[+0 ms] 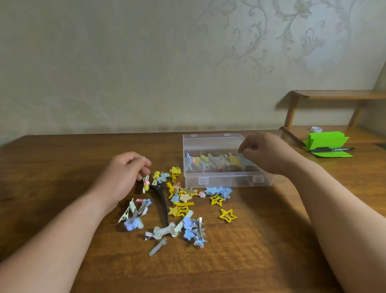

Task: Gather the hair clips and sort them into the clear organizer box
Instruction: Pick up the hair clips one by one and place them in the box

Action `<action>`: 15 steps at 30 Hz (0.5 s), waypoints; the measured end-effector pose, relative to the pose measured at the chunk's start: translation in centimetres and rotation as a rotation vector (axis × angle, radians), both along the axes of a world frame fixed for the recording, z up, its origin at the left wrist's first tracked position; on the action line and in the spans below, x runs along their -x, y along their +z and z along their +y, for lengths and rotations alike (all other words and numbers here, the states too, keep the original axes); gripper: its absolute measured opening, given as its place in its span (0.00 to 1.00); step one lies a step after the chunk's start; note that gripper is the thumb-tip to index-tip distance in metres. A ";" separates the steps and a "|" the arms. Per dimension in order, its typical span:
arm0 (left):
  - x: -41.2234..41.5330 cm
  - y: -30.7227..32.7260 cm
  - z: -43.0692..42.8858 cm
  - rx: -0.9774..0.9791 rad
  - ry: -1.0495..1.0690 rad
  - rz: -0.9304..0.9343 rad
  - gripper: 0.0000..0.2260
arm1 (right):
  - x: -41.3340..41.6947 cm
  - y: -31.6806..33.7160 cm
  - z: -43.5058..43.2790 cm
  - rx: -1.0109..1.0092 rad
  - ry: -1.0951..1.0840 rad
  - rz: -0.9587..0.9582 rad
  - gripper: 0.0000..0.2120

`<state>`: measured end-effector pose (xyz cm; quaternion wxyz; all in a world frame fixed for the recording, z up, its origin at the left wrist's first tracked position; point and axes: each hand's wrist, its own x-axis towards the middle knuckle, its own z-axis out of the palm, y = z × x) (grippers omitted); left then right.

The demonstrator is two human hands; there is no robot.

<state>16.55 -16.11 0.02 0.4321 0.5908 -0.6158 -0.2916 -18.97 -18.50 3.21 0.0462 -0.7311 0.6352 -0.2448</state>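
Hair clips scattered on table beside clear organizer box. Left hand placed at beaded clip, right hand held over box; fingers curled, grip cannot be told.

Dim, soft light; blurred, warped edges.

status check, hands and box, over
Left hand pinching a small clip at the pile's edge. Right hand curled over the open organizer box, hold unclear. Back row part filled, loose clips piled in front, nothing in the way.

R hand hides box's rt end; shelf blurred.
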 end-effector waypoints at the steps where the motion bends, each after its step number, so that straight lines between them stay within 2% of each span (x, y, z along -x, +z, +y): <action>1: 0.0 0.0 0.0 -0.001 -0.001 -0.003 0.12 | -0.1 0.1 0.1 0.015 -0.001 -0.009 0.09; 6: 0.0 0.0 0.2 0.001 -0.012 0.005 0.12 | -2.0 2.8 1.6 0.147 0.051 -0.073 0.09; 8: -0.1 0.0 0.1 0.008 -0.011 0.007 0.12 | -3.2 4.5 3.0 0.111 0.131 -0.081 0.08; 10: -0.1 -0.1 0.0 0.011 -0.008 0.002 0.12 | -4.3 5.8 4.4 0.001 0.234 -0.028 0.06; 15: -0.1 -0.2 -0.2 0.010 -0.014 0.019 0.11 | -5.7 7.0 6.6 -0.445 0.420 0.306 0.04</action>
